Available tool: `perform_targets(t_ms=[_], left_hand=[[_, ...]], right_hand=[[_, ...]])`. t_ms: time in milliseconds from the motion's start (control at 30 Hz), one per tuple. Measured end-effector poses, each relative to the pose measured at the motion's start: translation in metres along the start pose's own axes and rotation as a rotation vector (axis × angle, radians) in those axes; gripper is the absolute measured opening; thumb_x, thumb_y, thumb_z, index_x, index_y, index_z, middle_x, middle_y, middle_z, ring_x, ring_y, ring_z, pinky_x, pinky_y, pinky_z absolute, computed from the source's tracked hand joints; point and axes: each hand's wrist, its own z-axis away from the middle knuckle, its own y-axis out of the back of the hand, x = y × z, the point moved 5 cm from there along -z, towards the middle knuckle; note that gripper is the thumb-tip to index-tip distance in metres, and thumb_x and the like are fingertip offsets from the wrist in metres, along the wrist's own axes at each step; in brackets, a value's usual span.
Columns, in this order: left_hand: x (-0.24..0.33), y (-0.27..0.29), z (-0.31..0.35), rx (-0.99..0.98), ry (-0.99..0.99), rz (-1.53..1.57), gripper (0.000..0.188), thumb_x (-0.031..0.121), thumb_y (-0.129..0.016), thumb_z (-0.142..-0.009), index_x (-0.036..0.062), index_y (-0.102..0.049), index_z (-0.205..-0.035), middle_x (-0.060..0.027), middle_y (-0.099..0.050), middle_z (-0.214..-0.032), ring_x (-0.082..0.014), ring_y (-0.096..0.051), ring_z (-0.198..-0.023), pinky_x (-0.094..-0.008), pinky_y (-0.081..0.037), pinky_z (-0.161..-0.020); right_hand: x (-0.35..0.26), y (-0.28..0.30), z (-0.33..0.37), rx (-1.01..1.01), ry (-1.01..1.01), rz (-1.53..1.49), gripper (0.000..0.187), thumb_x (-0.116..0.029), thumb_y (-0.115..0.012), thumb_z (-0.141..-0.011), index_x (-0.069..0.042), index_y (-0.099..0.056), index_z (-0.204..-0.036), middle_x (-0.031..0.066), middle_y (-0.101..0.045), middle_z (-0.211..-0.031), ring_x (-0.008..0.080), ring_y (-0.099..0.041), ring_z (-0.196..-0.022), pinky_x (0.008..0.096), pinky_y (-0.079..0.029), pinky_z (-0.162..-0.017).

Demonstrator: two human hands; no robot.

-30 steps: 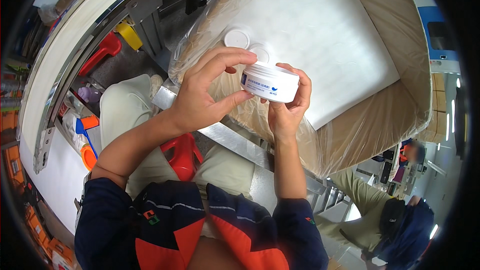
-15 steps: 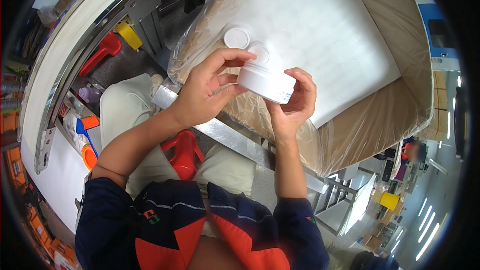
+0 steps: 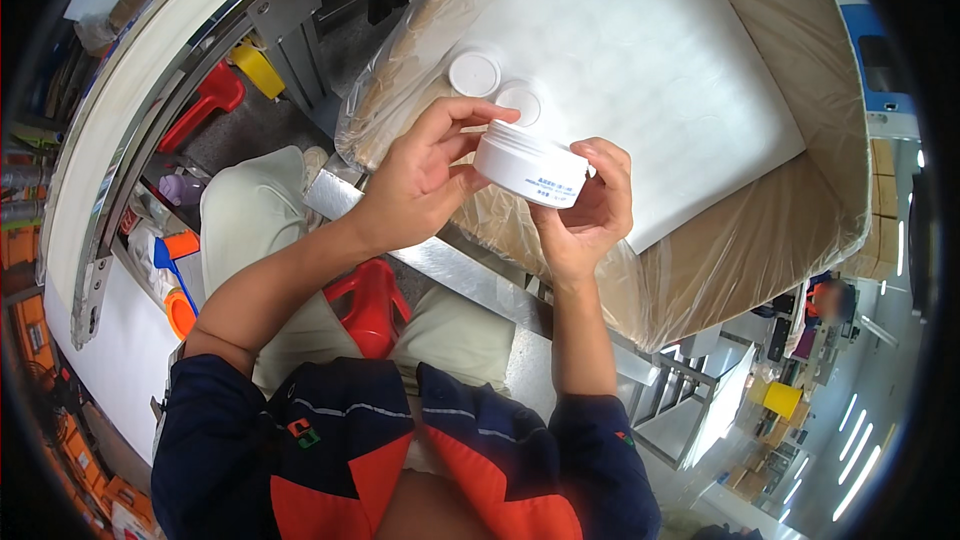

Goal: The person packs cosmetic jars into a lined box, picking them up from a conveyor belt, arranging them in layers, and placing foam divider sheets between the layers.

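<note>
A white round plastic jar (image 3: pixel 530 168) with blue print on its side is held up between my two hands, slightly tilted. My left hand (image 3: pixel 425 175) grips its left side, with the fingers at the upper rim and the thumb lower down. My right hand (image 3: pixel 590 205) pinches the right side, thumb beneath and fingers curled behind. Screw-thread ridges show near the jar's upper edge. Just beyond it, two round white pieces (image 3: pixel 474 74), like jars or lids, lie on a white sheet (image 3: pixel 650 60) inside a large cardboard box (image 3: pixel 790 200) lined with clear plastic.
A metal rail (image 3: pixel 440 260) runs between my lap and the box. Below it stands a red stool (image 3: pixel 372 310). To the left are a curved white-edged bench (image 3: pixel 110 120), red and yellow bins (image 3: pixel 205 105) and an orange ring (image 3: pixel 180 313). Another person (image 3: pixel 832 300) is far right.
The jar has turned in my hands, so more of its blue print faces me. Both hands stay in nearly the same place.
</note>
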Motion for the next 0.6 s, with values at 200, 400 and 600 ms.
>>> perform_targets(t_ms=[200, 400, 600], left_hand=[[-0.0059, -0.0019, 0.0013, -0.031, 0.001, -0.006, 0.055, -0.017, -0.049, -0.085, 0.0011, -0.034, -0.135, -0.0219, -0.043, -0.141, -0.0253, -0.042, -0.135, -0.0389, -0.033, -0.114], [-0.0092, -0.0022, 0.0030, -0.033, 0.018, 0.024, 0.055, -0.019, -0.047, -0.085, 0.0033, -0.034, -0.134, -0.0232, -0.042, -0.143, -0.0252, -0.041, -0.135, -0.0383, -0.033, -0.114], [-0.0099, -0.0034, 0.0036, -0.035, 0.032, 0.051, 0.054, -0.017, -0.047, -0.086, 0.0046, -0.033, -0.134, -0.0236, -0.041, -0.144, -0.0249, -0.042, -0.135, -0.0381, -0.033, -0.113]], right_hand=[[0.0004, -0.0002, 0.0022, 0.000, -0.020, -0.002, 0.056, 0.007, -0.072, -0.058, -0.001, -0.061, -0.112, 0.0113, -0.052, -0.110, 0.0200, -0.053, -0.099, 0.0313, -0.044, -0.087], [-0.0024, -0.0015, 0.0021, -0.001, -0.023, 0.031, 0.053, 0.006, -0.071, -0.057, 0.000, -0.062, -0.109, 0.0116, -0.056, -0.104, 0.0222, -0.052, -0.100, 0.0328, -0.043, -0.088], [-0.0037, -0.0019, 0.0013, -0.004, -0.015, 0.050, 0.053, 0.005, -0.069, -0.056, 0.000, -0.062, -0.108, 0.0111, -0.058, -0.101, 0.0227, -0.051, -0.097, 0.0328, -0.042, -0.086]])
